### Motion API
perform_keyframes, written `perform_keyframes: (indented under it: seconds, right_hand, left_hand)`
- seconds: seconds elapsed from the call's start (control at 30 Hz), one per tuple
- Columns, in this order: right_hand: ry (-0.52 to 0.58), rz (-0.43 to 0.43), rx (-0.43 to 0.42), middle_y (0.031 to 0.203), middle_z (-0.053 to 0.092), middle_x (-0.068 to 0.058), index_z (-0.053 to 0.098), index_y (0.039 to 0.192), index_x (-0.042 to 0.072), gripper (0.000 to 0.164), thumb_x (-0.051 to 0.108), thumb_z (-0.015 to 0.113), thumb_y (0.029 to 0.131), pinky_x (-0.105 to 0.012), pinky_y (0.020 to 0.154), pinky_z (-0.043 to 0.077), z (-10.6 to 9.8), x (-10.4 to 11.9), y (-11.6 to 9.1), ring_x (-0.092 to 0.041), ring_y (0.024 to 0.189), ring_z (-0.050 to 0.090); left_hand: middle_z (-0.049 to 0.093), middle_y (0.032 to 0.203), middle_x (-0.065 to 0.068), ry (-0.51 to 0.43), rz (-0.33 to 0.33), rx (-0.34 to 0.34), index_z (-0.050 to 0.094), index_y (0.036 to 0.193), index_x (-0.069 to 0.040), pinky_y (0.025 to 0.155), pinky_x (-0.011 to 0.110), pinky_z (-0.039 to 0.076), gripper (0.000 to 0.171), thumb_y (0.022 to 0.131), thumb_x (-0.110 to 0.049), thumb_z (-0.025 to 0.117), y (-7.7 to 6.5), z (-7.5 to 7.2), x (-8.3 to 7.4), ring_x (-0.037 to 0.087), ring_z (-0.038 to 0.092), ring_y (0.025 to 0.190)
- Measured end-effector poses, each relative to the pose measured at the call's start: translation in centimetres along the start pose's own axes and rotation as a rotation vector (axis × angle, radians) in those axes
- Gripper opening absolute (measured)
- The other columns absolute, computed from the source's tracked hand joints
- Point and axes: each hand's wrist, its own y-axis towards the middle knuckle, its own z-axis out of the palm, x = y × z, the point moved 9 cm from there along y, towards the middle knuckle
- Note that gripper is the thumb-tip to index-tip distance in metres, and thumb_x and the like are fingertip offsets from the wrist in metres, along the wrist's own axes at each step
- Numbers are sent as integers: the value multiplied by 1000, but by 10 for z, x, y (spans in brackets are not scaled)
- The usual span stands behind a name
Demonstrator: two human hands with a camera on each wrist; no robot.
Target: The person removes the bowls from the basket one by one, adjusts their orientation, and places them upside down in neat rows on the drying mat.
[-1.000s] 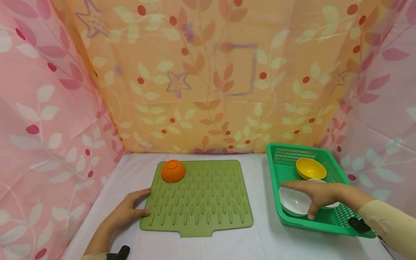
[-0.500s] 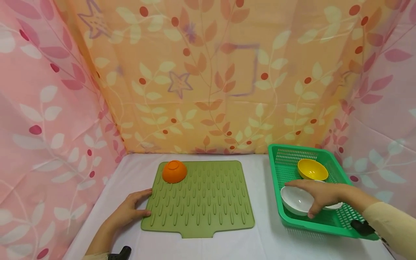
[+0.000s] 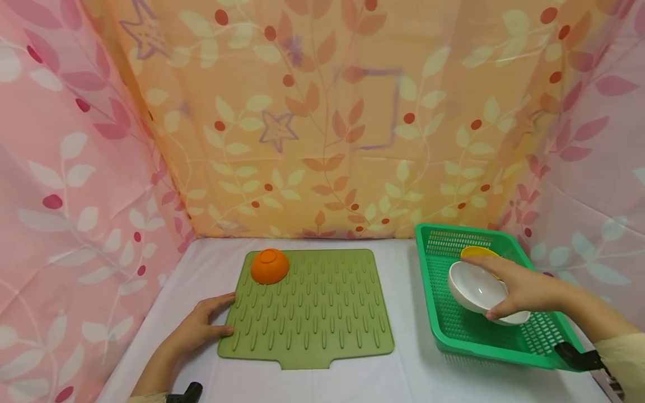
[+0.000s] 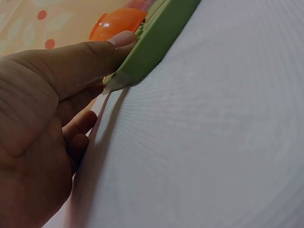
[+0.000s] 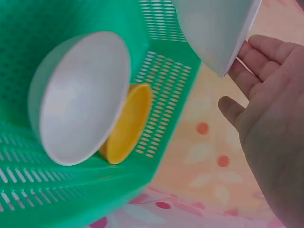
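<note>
My right hand (image 3: 526, 288) grips a white bowl (image 3: 468, 285) at its rim, tilted, above the green plastic basket (image 3: 430, 322). In the right wrist view this white bowl (image 5: 216, 28) is at the top, against the fingertips. A second white bowl (image 5: 85, 102) lies in the basket beside a yellow bowl (image 5: 130, 126); the hand and held bowl partly cover both in the head view. My left hand (image 3: 194, 327) touches the left edge of a green ridged mat (image 3: 312, 313), with the thumb on its edge. An orange bowl (image 3: 270, 267) sits upside down on the mat's far left corner.
A white cloth (image 3: 403, 364) covers the table. Patterned curtains, an orange one (image 3: 322, 184) behind and pink ones at both sides, enclose it. The basket's raised slotted walls surround the bowls at the right. A dark wrist mount (image 3: 576, 357) is on the right wrist.
My right hand has lifted one white bowl from the basket's floor, moving it slightly right and back. The left hand, mat and orange bowl have stayed in place.
</note>
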Motion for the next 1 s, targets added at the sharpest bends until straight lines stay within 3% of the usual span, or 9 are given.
perform_keyframes:
  seconds: [0.1, 0.2, 0.3, 0.37, 0.43, 0.5, 0.57, 0.7, 1.0]
  right_hand:
    - [-50, -21, -54, 158, 38, -7, 36, 159, 27, 112, 49, 94, 66, -29, 83, 52, -9, 10, -1, -8, 133, 31]
    - [-51, -36, -75, 158, 36, -7, 33, 160, 26, 112, 47, 93, 69, -30, 83, 53, -16, 23, 0, -9, 133, 30]
    - [-35, -53, -95, 157, 36, -7, 32, 160, 27, 111, 46, 93, 70, -30, 83, 53, -19, 37, 1, -12, 131, 32]
    - [-16, -68, -116, 156, 37, -4, 33, 160, 28, 110, 44, 94, 69, -29, 82, 52, -21, 46, 0, -8, 130, 32]
    - [11, -81, -147, 155, 38, -3, 36, 158, 27, 110, 40, 96, 66, -27, 80, 52, -21, 54, -3, -3, 129, 32]
    - [39, -90, -175, 154, 38, -2, 38, 158, 26, 110, 36, 97, 65, -26, 78, 53, -20, 61, -6, 0, 127, 32]
    - [61, -93, -208, 152, 39, -2, 40, 157, 23, 110, 34, 98, 63, -25, 77, 54, -18, 67, -9, 0, 126, 33]
    - [56, -69, -239, 152, 39, -3, 38, 158, 26, 112, 38, 97, 65, -26, 79, 57, -8, 78, -9, -7, 129, 34]
    - [-9, -30, -236, 154, 41, 1, 36, 159, 28, 113, 63, 89, 66, -47, 93, 57, 23, 106, 9, -22, 135, 39]
  left_hand:
    - [51, 154, 9, 16, 6, -7, 56, 146, -9, 113, 67, 20, 82, 76, -34, 90, -2, -2, 0, 42, 33, 143]
    - [52, 154, 8, 37, 13, -16, 56, 146, -10, 113, 61, 22, 81, 76, -35, 89, -4, -4, 0, 41, 34, 142]
    - [52, 153, 9, 16, 29, -19, 57, 146, -9, 119, 34, 21, 81, 76, -34, 89, -4, -4, -1, 40, 36, 143]
    - [53, 153, 9, -1, 44, -13, 57, 145, -9, 113, 14, 17, 80, 76, -34, 89, -3, -3, -2, 41, 36, 143]
    - [53, 153, 10, -11, 55, -4, 57, 145, -8, 108, 5, 14, 80, 76, -34, 89, -2, -1, -3, 41, 37, 143]
    - [52, 154, 9, -11, 49, 3, 57, 146, -9, 114, 14, 17, 80, 77, -34, 89, -1, 0, -3, 41, 36, 144]
    - [51, 155, 9, -5, 35, 7, 57, 146, -10, 120, 34, 20, 80, 77, -34, 89, 0, 0, -2, 41, 35, 144]
    - [49, 157, 6, -13, -14, 15, 56, 147, -11, 117, 60, 20, 81, 76, -33, 89, 1, 0, 1, 39, 32, 146]
    - [50, 156, 7, -24, -9, 14, 57, 146, -12, 115, 68, 19, 80, 77, -33, 89, 0, 0, -2, 40, 31, 146]
